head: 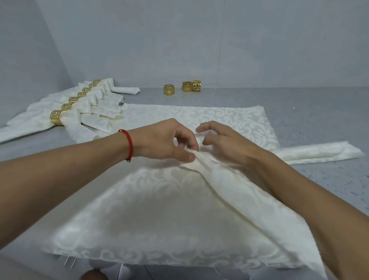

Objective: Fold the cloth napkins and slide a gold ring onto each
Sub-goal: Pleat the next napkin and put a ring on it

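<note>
A cream damask napkin (140, 209) lies spread in front of me, with pleats gathered along its right side. My left hand (164, 142), a red cord on its wrist, pinches the top end of the pleats. My right hand (224, 142) rests on the pleated ridge, its fingers curled and lifted just beyond the fold. Three loose gold rings (168, 89) (187, 86) (197, 85) stand at the back of the table. A row of folded napkins wearing gold rings (57, 118) lies at the back left.
A second flat napkin (231, 121) lies beyond my hands. A folded strip of napkin (319, 153) lies to the right. The grey speckled table (326, 116) meets grey walls at the back and left. The near edge of the napkin hangs over the table's front.
</note>
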{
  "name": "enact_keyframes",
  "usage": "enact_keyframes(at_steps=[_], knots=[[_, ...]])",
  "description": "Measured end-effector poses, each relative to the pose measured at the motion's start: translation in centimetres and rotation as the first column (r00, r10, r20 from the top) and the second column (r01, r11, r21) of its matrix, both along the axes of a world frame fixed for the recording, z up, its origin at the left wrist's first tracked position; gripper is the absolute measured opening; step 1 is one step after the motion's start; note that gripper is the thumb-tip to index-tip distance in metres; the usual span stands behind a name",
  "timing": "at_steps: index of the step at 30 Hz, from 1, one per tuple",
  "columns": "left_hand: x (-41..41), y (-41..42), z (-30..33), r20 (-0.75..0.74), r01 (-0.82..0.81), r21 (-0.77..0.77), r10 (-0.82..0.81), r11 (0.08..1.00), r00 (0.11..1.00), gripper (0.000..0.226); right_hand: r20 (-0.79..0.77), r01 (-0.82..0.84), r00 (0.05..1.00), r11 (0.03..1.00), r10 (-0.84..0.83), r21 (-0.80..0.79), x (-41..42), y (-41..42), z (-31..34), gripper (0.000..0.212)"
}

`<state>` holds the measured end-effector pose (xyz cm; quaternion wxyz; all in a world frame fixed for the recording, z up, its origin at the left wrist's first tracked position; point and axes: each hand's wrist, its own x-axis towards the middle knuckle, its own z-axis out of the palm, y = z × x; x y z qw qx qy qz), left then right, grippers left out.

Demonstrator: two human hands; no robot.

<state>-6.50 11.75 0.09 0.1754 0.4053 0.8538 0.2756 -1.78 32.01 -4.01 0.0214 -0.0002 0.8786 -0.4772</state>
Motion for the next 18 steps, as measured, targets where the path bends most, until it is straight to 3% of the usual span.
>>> enact_keyframes(at_steps=[2,4,6,8,10,13,18], knots=[[-0.2,0.1,-0.5,0.065,-0.002,-0.024,0.003,1.000,0.998,0.006,-0.011,-0.018,1.000,0.999,0.017,-0.033,-0.1,0.3,0.5,0.031],[-0.3,0.3,-0.8,0.120,-0.025,-0.029,0.029,0.999,0.992,0.007,-0.038,-0.033,0.999,0.999,0.035,0.035,0.3,1.2,1.1,0.020],[-0.3,0.6,-0.7,0.131,-0.062,-0.035,0.066,0.997,0.989,0.007,-0.050,-0.037,0.997,0.951,0.055,0.307,0.9,2.4,2.2,0.011],[-0.2,0.8,-0.6,0.142,-0.084,-0.041,0.089,0.996,0.986,0.007,0.091,-0.086,0.995,0.790,0.038,0.606,1.6,3.6,3.8,0.020],[-0.1,1.0,-0.5,0.160,-0.090,-0.060,0.099,0.994,0.982,0.007,0.267,-0.173,0.963,0.677,-0.035,0.715,2.4,4.5,5.3,0.028],[0.1,1.2,-0.6,0.127,-0.106,-0.054,0.112,0.993,0.986,0.018,0.373,-0.235,0.925,0.663,-0.071,0.711,2.6,5.1,6.3,0.027],[0.3,1.4,-1.6,0.060,-0.134,0.047,0.131,0.990,0.990,0.027,0.455,-0.200,0.886,0.808,-0.093,0.555,2.5,5.0,7.2,0.030]])
